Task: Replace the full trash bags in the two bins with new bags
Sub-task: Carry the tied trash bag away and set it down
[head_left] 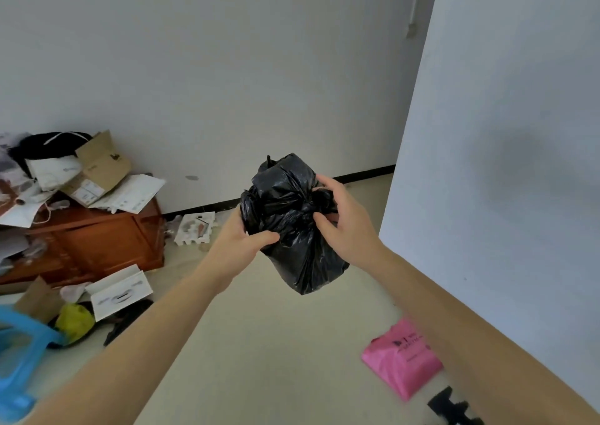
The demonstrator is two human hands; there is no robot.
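1. Trash bag: thin black plastic, glossy, crinkled.
2. Cabinet, far left: polished reddish wood.
3. Boxes on it: matt cardboard.
4. Pink pouch, near right: smooth plastic.

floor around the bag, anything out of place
Yes: a pink package lies loose on the floor at right; papers and cardboard spill off the wooden cabinet at left. The black bag looks intact.

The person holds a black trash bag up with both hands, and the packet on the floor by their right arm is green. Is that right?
Not quite. The head view shows the packet is pink, not green. The left hand and right hand do hold the black trash bag up.
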